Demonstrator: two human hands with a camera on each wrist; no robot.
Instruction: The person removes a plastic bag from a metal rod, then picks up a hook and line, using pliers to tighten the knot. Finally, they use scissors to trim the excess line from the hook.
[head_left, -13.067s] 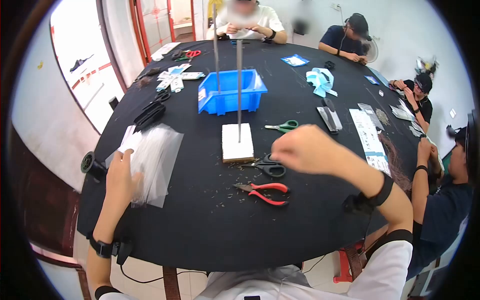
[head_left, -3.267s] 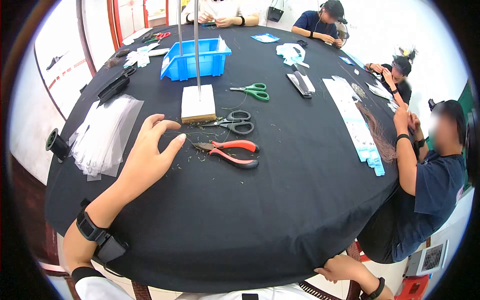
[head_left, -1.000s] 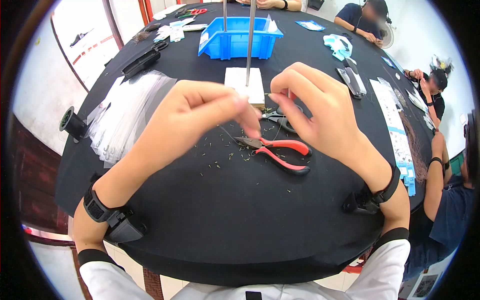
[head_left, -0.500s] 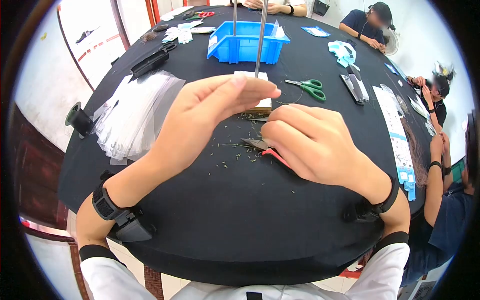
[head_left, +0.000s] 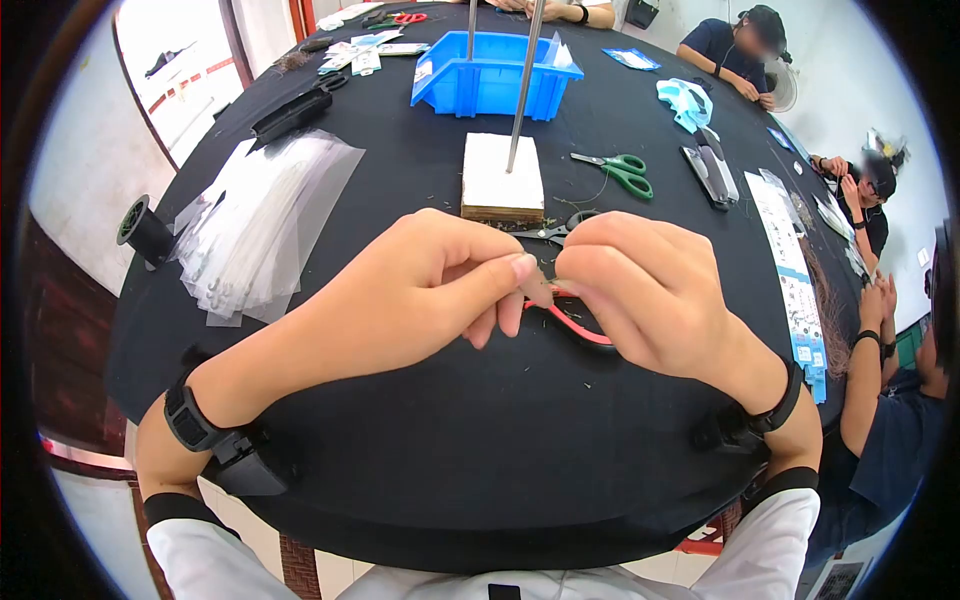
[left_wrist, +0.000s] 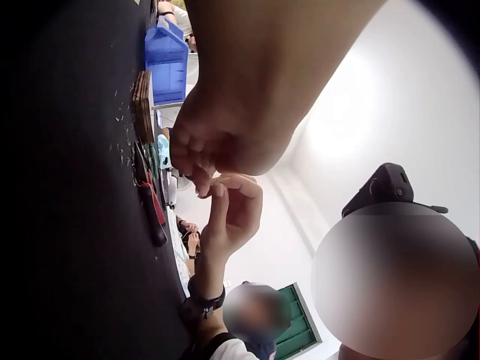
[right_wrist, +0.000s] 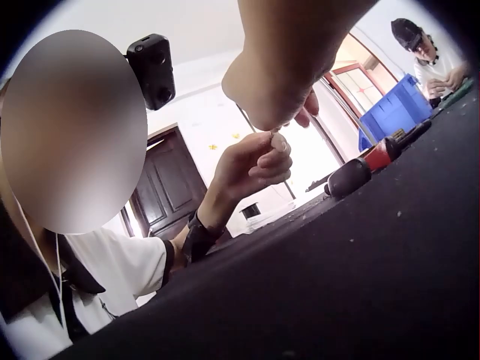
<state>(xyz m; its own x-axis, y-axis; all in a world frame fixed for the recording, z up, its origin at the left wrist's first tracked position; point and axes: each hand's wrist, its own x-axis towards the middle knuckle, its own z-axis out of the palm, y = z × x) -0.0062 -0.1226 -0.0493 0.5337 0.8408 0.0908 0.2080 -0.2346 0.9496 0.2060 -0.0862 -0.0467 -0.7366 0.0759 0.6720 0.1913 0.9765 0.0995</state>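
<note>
Over the near middle of the bench (head_left: 470, 445), the left hand (head_left: 415, 295) and right hand (head_left: 650, 290) meet, fingers curled in, each thumb closed against its forefinger. Their fingertips pinch a thin piece (head_left: 549, 285), too small to make out clearly, midway between the hands. Red-handled pliers (head_left: 572, 325) lie below the right hand, partly hidden; dark-handled scissors (head_left: 545, 235) lie just beyond, near the white-topped block (head_left: 485, 170).

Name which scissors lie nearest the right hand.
The black-handled metal scissors, partly hidden behind the right hand; others, like the green-handled scissors, lie farther.
</note>
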